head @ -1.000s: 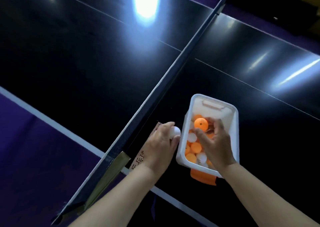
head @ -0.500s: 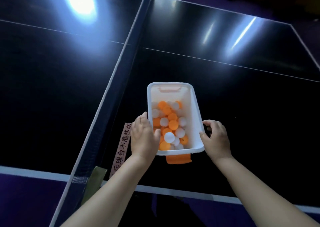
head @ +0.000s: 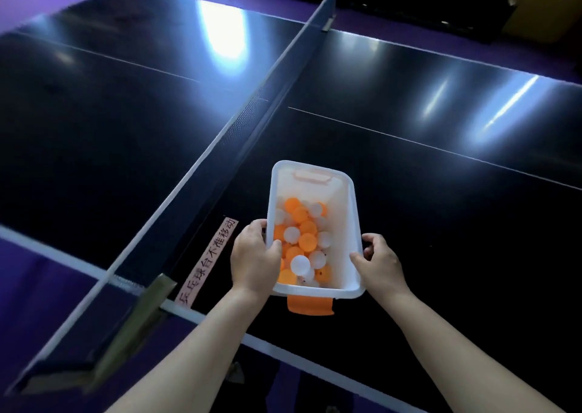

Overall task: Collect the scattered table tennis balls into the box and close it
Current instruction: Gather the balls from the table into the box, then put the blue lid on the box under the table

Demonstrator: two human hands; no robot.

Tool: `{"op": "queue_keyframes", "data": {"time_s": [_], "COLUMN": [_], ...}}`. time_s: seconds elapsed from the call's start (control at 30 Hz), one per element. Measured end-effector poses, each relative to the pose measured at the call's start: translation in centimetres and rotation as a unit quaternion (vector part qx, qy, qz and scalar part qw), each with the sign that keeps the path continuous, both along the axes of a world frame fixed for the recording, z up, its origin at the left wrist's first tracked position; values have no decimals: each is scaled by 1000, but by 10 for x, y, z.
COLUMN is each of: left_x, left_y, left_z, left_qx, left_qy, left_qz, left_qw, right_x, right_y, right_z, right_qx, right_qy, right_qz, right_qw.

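Observation:
A white plastic box [head: 346, 198] stands open near the table's near edge, right of the net. Several orange and white table tennis balls [head: 299, 239] lie inside it. An orange latch [head: 310, 306] hangs from its near end, and another orange latch [head: 312, 176] shows through the far wall. My left hand [head: 255, 260] grips the box's left rim, thumb over the edge. My right hand [head: 379, 263] holds the right rim from outside. No lid is in view.
The dark table tennis table [head: 441, 167] fills the view. Its net [head: 220, 148] runs from the near left to the far middle, with a clamp [head: 141, 305] at the near end. A pink strip with printed characters [head: 208, 263] lies beside the net. Purple floor [head: 41, 286] surrounds the table.
A second ago my left hand held a white ball and my right an orange one over the box. Both hands let go and now grip the box's sides.

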State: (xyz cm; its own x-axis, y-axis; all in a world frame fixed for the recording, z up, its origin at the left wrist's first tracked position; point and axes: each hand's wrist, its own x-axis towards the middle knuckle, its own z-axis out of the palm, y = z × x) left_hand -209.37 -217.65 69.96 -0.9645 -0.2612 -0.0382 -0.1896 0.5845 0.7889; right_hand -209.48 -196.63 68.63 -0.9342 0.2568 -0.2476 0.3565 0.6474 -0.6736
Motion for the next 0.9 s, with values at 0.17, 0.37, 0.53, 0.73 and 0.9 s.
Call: {"op": "queue_keyframes", "data": {"time_s": [0.17, 0.37, 0.53, 0.73, 0.9], "left_x": [61, 130, 188, 265, 347], "left_y": [46, 86, 97, 108, 121], "left_z": [8, 15, 22, 18, 3], "left_qx": [12, 36, 21, 18, 31], "left_qy": [13, 1, 0, 14, 22], "left_qz": [78, 143, 180, 200, 225], "left_qw": [997, 989, 983, 980, 974], "right_x": [18, 53, 96, 167, 245], "right_y": [42, 73, 78, 85, 92], "right_z": [5, 10, 11, 10, 3], "right_qx": [-8, 7, -19, -27, -17], "right_qy": [15, 25, 33, 57, 84], "right_qz": [84, 155, 187, 204, 213], "right_qw": [996, 988, 982, 977, 973]}}
